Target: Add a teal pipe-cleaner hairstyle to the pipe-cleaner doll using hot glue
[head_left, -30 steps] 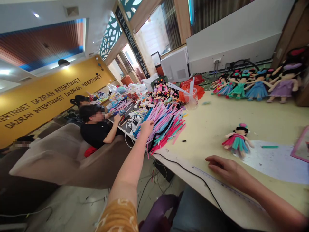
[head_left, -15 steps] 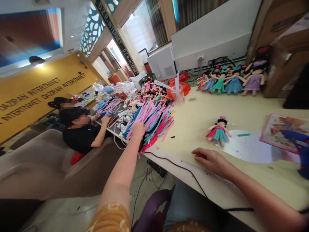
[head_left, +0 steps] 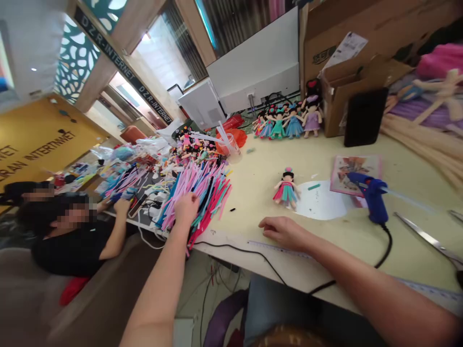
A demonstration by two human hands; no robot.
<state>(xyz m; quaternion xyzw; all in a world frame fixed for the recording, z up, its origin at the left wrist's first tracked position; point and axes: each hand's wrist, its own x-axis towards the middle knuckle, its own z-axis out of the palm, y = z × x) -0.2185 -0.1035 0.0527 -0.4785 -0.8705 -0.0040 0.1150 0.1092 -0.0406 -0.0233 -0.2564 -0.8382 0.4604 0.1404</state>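
Observation:
My left hand [head_left: 186,208] rests on the pile of fuzzy pipe cleaners [head_left: 211,185] at the table's left end. Its fingers are closed in a pinch, and what lies between them is too small to make out. The pile holds pink, lilac, blue, black, teal and red stems. Near the table's front edge lies my right hand [head_left: 284,231], loosely bent with thumb and fingers apart, holding nothing. Just beyond it, a small doll [head_left: 286,189] with black hair and a striped skirt lies beside a white sheet [head_left: 318,205] bearing a short green piece [head_left: 314,186].
A blue glue gun [head_left: 374,195] rests by a picture card [head_left: 356,171], with scissors [head_left: 428,236] at the right. Finished dolls [head_left: 285,123] line the back beside a cardboard box [head_left: 333,101]. A clear cup [head_left: 231,149] stands behind the pile. A co-worker [head_left: 75,231] sits left.
The view has swung right, bringing the whole glue gun, the scissors and more boxes into sight. My left hand stays at the pipe cleaners; my right hand still rests on the table.

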